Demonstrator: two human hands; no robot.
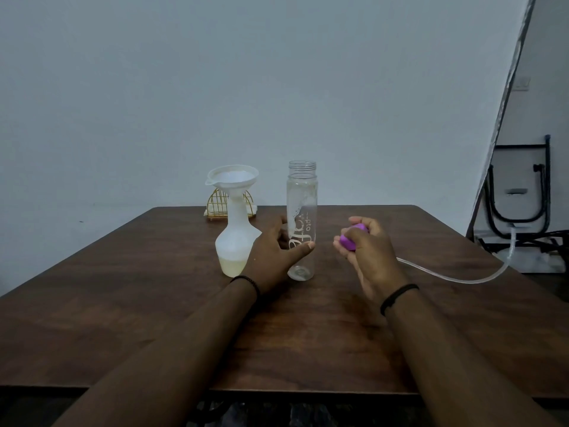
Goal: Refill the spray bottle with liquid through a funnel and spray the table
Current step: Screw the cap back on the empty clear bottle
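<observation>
A white spray bottle body (234, 241) stands on the brown table (123, 303), with pale liquid at its bottom and a white funnel (232, 178) seated in its neck. Right of it stands a clear, uncapped bottle (303, 192), nearly empty. My left hand (274, 257) reaches around the clear bottle's lower part, thumb in front of it and fingers behind, not clearly closed on it. My right hand (366, 254) grips a purple spray head (349, 240); its clear tube (462, 277) trails right across the table and off the edge.
A gold wire holder (217, 206) sits at the table's far edge behind the spray bottle. Beyond the right side stand a leaning panel (505, 118) and a black metal frame (517, 192) on the floor.
</observation>
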